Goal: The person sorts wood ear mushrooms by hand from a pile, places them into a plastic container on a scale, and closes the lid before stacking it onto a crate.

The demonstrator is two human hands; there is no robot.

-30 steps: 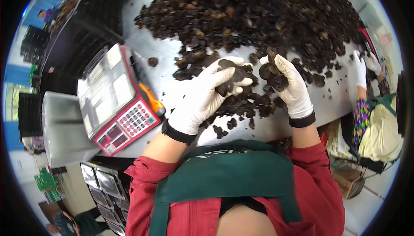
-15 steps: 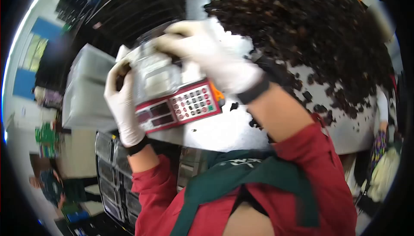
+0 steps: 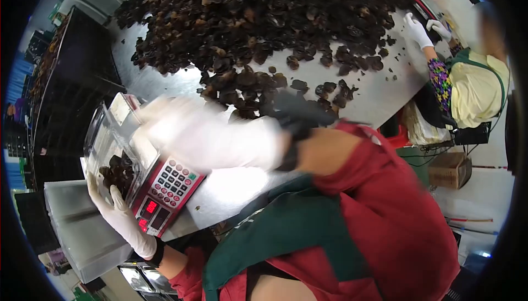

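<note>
A clear plastic box point(image 3: 94, 142) sits tilted in view on the red-and-white digital scale point(image 3: 175, 186), whose display glows red. Dark pieces that look like wood ear mushrooms point(image 3: 116, 175) lie in the box. My left hand point(image 3: 118, 213), in a white glove, grips the near edge of the box, its thumb beside the mushrooms. Across the far side of the scale reaches my right hand point(image 3: 176, 130), also gloved. Motion smears its fingers, so what they hold, if anything, does not show.
A large heap of dark mushrooms point(image 3: 264, 17) covers much of the metal table point(image 3: 368, 94). Stacked translucent tubs point(image 3: 71, 218) stand at the left, near a black crate stack point(image 3: 74, 64). A co-worker's gloved hands point(image 3: 421, 32) are by another scale point(image 3: 421, 5) at upper right.
My view has swung, so the heap now fills the top and the scale sits lower left. My left hand has moved to the box's edge. My right hand stays near the scale, blurred.
</note>
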